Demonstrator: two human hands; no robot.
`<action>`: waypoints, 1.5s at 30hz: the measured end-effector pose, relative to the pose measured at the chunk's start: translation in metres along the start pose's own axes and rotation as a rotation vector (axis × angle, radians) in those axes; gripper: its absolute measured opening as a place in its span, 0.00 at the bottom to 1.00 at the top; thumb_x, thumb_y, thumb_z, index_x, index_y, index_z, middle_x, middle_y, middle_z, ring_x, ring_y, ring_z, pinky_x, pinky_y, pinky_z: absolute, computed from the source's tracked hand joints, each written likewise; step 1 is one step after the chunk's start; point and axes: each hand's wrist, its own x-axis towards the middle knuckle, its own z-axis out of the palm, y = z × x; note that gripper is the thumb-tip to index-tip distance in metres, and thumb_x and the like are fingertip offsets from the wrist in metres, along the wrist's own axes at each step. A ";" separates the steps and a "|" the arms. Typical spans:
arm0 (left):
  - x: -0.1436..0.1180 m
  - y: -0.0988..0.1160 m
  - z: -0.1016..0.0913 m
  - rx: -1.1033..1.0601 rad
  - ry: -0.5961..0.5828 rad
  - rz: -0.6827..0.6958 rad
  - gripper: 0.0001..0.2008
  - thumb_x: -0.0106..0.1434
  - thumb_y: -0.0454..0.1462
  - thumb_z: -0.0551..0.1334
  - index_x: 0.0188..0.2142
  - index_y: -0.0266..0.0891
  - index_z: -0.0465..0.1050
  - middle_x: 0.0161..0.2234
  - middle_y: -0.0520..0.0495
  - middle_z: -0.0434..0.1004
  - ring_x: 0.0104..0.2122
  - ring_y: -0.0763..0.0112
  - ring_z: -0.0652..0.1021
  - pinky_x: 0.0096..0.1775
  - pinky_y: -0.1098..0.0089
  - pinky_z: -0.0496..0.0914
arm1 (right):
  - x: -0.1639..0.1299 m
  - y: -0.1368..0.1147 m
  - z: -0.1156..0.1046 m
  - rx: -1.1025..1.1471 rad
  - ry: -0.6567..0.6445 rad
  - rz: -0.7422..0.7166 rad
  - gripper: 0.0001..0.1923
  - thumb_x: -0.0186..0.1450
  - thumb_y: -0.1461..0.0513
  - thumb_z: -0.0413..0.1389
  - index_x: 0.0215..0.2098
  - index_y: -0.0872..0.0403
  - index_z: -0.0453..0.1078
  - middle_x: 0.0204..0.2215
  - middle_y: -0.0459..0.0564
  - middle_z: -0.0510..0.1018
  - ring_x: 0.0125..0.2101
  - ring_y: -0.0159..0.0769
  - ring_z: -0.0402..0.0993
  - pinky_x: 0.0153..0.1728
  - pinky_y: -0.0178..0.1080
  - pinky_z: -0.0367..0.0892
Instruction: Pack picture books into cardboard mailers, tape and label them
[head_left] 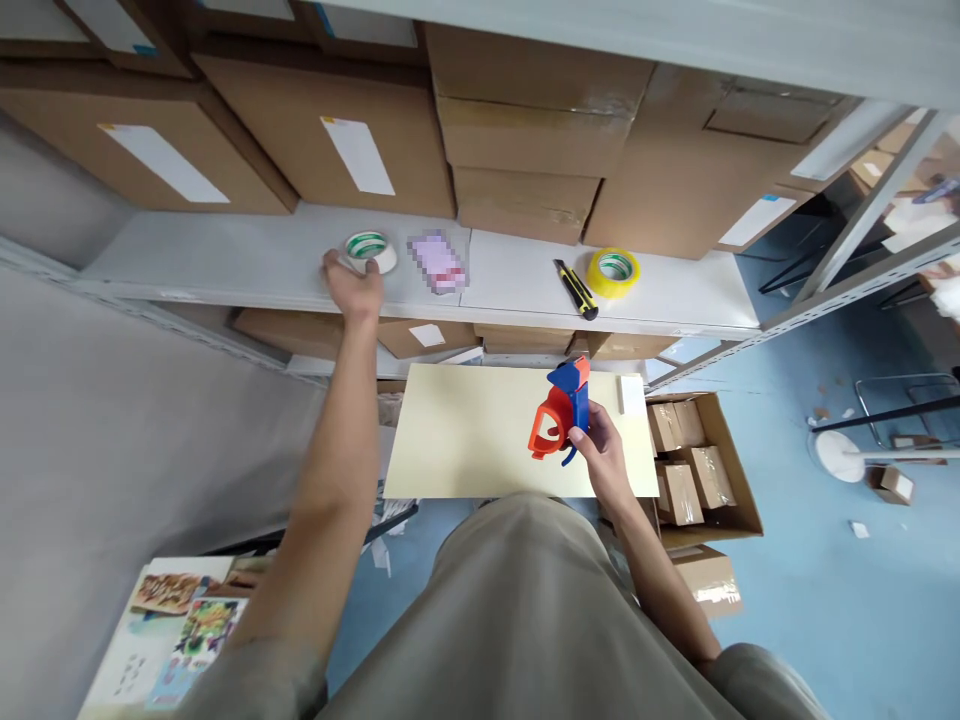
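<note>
At the left of the grey shelf, my left hand [355, 290] is closed on the near left side of a white roll of tape [380, 258] with a green-printed core. Its thumb rests against the roll, and its other fingers are partly hidden. Over the pale yellow tabletop, my right hand [602, 455] is wrapped round a blue and orange-red tape dispenser [576, 405]. The open orange-red ring of the dispenser points left, and I see no tape roll on it.
A pixelated pinkish item [438, 262], a yellow-black utility knife [576, 290] and a yellow tape roll [613, 272] lie on the shelf [510, 270]. Cardboard boxes [525, 130] stand behind. A white block sits on the tabletop [465, 430]; right of it is an open carton [742, 490] of small boxes.
</note>
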 end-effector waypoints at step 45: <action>-0.212 0.136 0.099 -0.410 -0.529 -0.101 0.21 0.71 0.55 0.75 0.49 0.42 0.80 0.45 0.43 0.84 0.58 0.47 0.85 0.52 0.56 0.84 | 0.034 -0.003 -0.093 0.020 -0.053 -0.055 0.32 0.65 0.41 0.74 0.59 0.45 0.71 0.49 0.51 0.80 0.48 0.46 0.80 0.50 0.50 0.84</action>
